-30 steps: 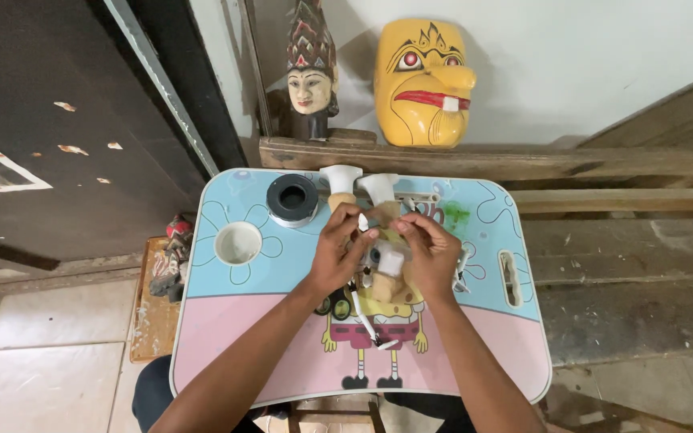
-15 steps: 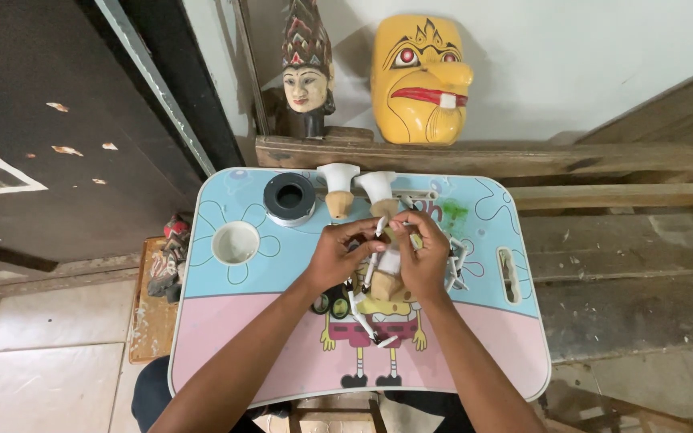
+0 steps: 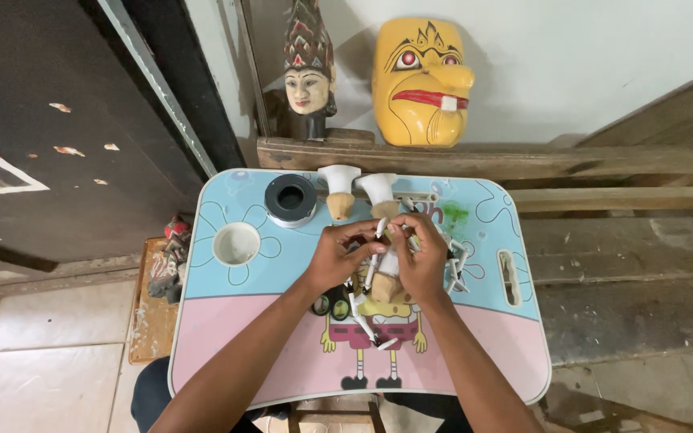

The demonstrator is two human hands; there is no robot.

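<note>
Head view: left hand [image 3: 337, 258] and right hand [image 3: 421, 258] meet over mid-table [image 3: 266, 353], each grip pinched shut on a small white-and-wood puppet [image 3: 387, 273] held just above it, beside two puppet heads [image 3: 358, 192], a ring [image 3: 291, 199], a cup [image 3: 236, 243].

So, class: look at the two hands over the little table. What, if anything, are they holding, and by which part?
Both the left hand and right hand pinch a small white-and-wood puppet figure near its upper end, by its thin white sticks.
</note>
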